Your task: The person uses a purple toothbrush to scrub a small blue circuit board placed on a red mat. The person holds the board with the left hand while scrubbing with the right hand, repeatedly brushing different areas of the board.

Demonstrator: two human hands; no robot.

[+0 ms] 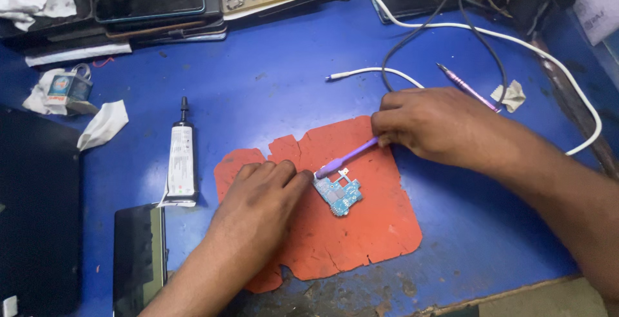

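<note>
The bench (271,78) was blue and worn, with a cracked orange mat (374,227) near its front edge. A glue tube (182,162) lay at nine o'clock from the mat, stacked phones (151,1) at eleven, and white cable (516,39) looped at two (nothing blocked the work). On the mat, the small blue circuit board (338,194) was pinned by the left hand (267,191), fingertips pressed together. The right hand (429,123) pinched a purple tool (346,158), its long axis running from two to eight o'clock, tip at the board.

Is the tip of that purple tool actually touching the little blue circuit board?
Touching. The head view shows the purple tool meeting the blue circuit board at its top edge, with no orange mat visible between them.
</note>
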